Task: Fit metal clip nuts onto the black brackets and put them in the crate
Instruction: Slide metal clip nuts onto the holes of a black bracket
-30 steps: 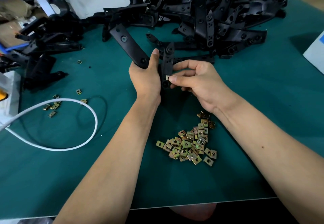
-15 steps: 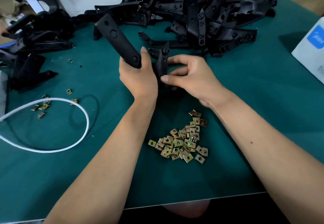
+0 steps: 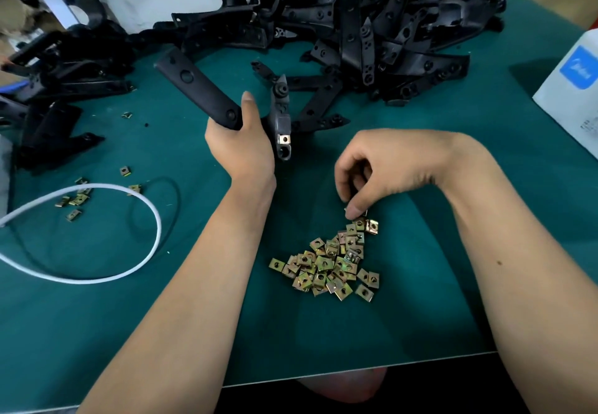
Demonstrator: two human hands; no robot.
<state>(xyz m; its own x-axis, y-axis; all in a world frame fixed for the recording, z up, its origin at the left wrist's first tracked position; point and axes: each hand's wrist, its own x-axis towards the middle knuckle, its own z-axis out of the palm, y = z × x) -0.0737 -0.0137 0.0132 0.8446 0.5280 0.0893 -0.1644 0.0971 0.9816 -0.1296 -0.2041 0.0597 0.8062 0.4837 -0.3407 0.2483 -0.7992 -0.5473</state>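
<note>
A green mat (image 3: 453,187) covers the workbench, and at its middle lies a heap of clip nuts (image 3: 330,268), the landmark for everything else. The right hand (image 3: 388,167) curls its fingertips (image 3: 354,211) down onto the heap's far edge, pinching at a nut there, while beyond and left of the heap the left hand (image 3: 241,145) grips a black bracket (image 3: 200,86) with a fitted clip nut (image 3: 284,138) showing on its near end. Farther beyond the heap sprawls a pile of brackets (image 3: 372,25), a white cable (image 3: 139,219) loops well to its left, and a white box (image 3: 572,90) stands off to the right
</note>
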